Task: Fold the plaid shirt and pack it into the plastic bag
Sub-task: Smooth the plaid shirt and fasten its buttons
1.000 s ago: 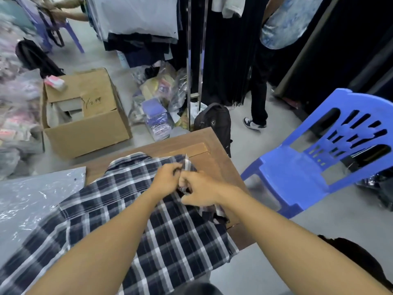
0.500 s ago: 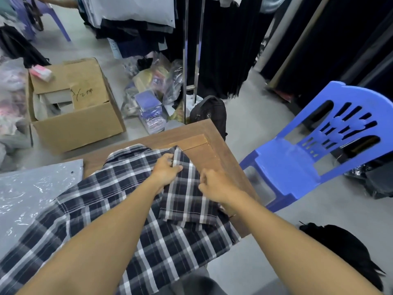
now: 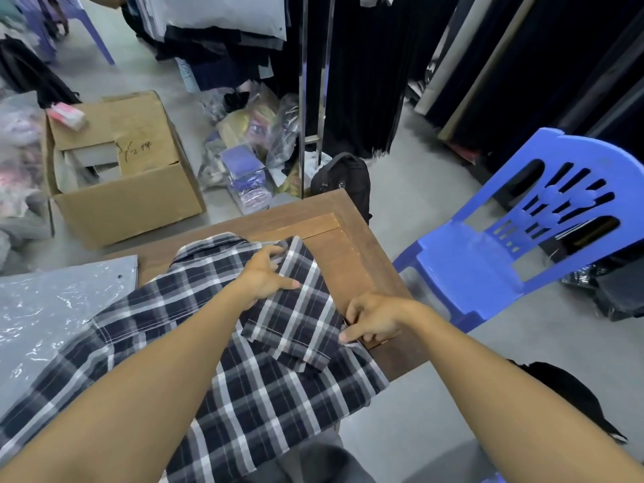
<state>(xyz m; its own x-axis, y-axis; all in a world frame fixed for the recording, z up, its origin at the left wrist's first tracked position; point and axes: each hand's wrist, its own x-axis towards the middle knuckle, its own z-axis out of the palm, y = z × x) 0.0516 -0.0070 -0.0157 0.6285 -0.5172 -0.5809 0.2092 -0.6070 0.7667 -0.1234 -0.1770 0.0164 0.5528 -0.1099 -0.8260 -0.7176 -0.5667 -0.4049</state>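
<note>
A dark blue and white plaid shirt (image 3: 265, 385) lies spread on a brown wooden table (image 3: 352, 259), its hem hanging over the near edge. One short sleeve is folded inward over the shirt's body. My left hand (image 3: 268, 275) presses flat on the upper part of that folded sleeve, fingers spread. My right hand (image 3: 374, 317) pinches the shirt's right edge by the sleeve's lower corner, at the table's right side. A clear plastic bag (image 3: 52, 308) lies flat to the left, partly under the shirt.
A blue plastic chair (image 3: 515, 245) stands close to the table's right side. An open cardboard box (image 3: 122, 190) sits on the floor beyond the table, next to bagged goods (image 3: 251, 158), a black backpack (image 3: 343, 181) and a clothes rack (image 3: 313, 81) with dark garments.
The raised sleeve has been laid flat on the shirt. My right hand slid down along the shirt's right edge toward me. My left hand stayed pressing near the shoulder.
</note>
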